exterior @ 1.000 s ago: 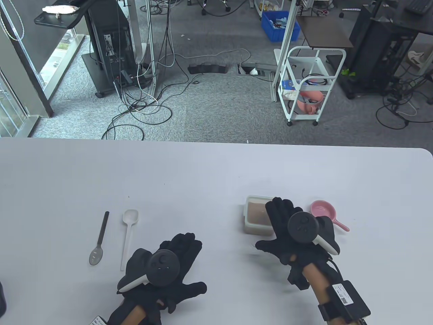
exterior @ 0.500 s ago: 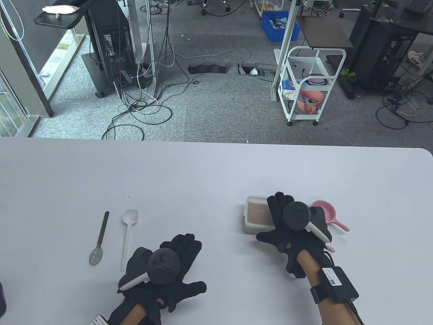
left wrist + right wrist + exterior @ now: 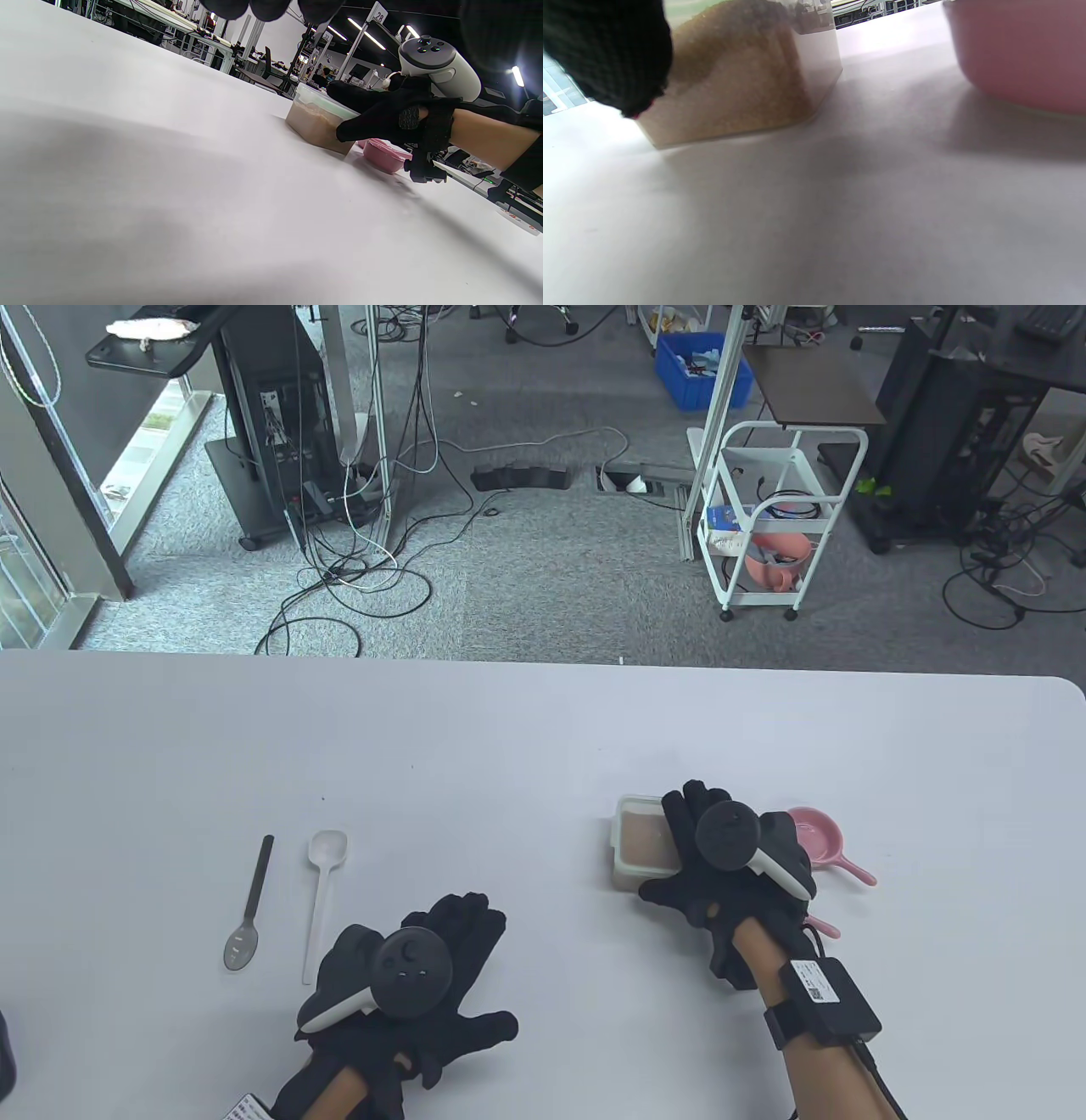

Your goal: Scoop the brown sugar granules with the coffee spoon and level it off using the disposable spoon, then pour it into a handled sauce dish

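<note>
Overhead, the left hand (image 3: pixel 407 976) is seen lying flat on the white table (image 3: pixel 509 746), fingers spread and holding nothing, near the disposable spoon (image 3: pixel 321 891) and the coffee spoon (image 3: pixel 250 908). The right hand (image 3: pixel 721 865) is laid over the sugar container (image 3: pixel 640 840), with the pink sauce dish (image 3: pixel 819 836) just beside it. From the left wrist, the right hand's thumb is shown against the container's near wall and the fingers across its rim. From the right wrist, brown sugar granules (image 3: pixel 742 76) are seen through the clear wall, behind a fingertip (image 3: pixel 611 51).
</note>
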The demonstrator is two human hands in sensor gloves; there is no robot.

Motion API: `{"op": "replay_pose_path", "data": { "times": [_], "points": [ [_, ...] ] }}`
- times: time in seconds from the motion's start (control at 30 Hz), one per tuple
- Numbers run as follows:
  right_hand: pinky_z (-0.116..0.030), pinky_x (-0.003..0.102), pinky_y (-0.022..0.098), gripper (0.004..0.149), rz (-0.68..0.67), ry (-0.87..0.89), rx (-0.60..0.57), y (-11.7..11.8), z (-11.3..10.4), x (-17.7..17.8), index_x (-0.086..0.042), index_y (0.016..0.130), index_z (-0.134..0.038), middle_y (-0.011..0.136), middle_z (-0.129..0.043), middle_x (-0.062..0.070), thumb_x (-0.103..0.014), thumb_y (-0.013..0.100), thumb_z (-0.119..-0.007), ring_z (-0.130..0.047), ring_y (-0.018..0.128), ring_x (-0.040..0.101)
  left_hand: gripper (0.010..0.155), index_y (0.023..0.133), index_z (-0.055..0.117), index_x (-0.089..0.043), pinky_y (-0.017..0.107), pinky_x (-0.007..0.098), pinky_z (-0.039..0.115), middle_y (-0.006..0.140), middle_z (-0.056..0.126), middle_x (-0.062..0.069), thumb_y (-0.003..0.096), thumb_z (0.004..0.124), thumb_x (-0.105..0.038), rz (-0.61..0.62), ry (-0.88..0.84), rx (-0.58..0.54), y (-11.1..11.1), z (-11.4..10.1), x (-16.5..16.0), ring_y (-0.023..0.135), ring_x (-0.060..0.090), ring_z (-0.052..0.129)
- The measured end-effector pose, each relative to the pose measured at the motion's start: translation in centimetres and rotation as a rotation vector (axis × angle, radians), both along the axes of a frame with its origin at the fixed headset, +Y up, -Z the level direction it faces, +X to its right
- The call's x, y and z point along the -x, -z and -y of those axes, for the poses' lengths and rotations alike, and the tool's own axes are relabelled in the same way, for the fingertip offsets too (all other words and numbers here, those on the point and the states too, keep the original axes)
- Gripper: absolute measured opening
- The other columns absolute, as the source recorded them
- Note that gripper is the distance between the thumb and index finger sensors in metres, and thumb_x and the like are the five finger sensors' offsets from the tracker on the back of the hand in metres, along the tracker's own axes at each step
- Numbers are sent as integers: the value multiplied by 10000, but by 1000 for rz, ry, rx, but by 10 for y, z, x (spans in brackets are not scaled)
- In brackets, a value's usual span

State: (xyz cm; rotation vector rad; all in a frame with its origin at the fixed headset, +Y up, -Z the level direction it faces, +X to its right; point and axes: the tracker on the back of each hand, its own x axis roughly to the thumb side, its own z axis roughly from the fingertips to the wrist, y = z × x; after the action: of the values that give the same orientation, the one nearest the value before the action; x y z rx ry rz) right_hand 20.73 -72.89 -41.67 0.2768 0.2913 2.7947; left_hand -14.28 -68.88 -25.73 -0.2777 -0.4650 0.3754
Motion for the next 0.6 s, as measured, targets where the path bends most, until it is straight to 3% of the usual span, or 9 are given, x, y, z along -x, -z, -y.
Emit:
{"op": "replay_pose_path", "data": {
  "times": [0.37, 0.6],
  "points": [
    [-210, 567, 781, 1074, 0, -11, -49, 1, -4, -1, -300, 1124, -312, 1216, -225, 10, -561, 337, -994, -363, 1108, 327, 1026, 1166, 265, -330, 845, 524, 304, 1254, 241, -32, 369, 635, -859, 3, 0, 6, 0, 0, -1, 1213, 334, 315],
    [-241, 562, 786, 1086, -23, 7, -92, -3, -4, -2, -259, 1118, -343, 1195, -280, 61, -564, 319, -1012, -432, 1053, 373, 1023, 1165, 266, -333, 845, 524, 304, 1254, 242, -32, 368, 635, -859, 2, -3, 7, 0, 1, -1, 1213, 332, 315]
  ]
}}
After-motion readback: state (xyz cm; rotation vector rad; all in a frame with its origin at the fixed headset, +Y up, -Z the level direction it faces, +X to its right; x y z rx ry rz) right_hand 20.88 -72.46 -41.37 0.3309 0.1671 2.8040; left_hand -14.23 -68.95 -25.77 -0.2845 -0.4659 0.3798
